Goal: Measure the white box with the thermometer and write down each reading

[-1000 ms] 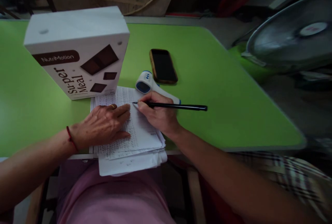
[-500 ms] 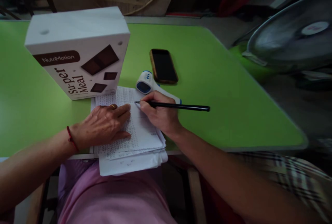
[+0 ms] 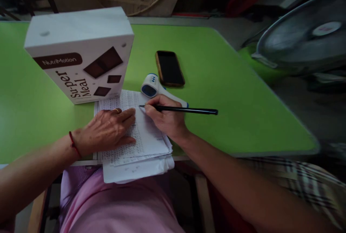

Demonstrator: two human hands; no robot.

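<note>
- Since one second ago, one black pen (image 3: 194, 110) has crept slightly rightward on the page; the two hands and the other things look almost the same.
- Right hand (image 3: 171, 119), centre of the frame: its fingers grasp the pen, tip at the top sheet.
- Left hand (image 3: 110, 128), left of centre: fingers released, laid flat on the sheets; one gold-coloured ring (image 3: 117, 110), one red bracelet (image 3: 73, 144).
- One stack of papers (image 3: 154, 144), lower centre, overhanging the counter (image 3: 243, 110)'s near edge; several sheets, too overlapped to count.
- One white box (image 3: 83, 54), upright at upper left, with three dark brown blocks printed on its front.
- One white-and-blue thermometer (image 3: 155, 86), just above the right hand, partly hidden; whether they touch I cannot tell.
- One phone (image 3: 170, 68), upper centre, lying screen up near the thermometer.
</note>
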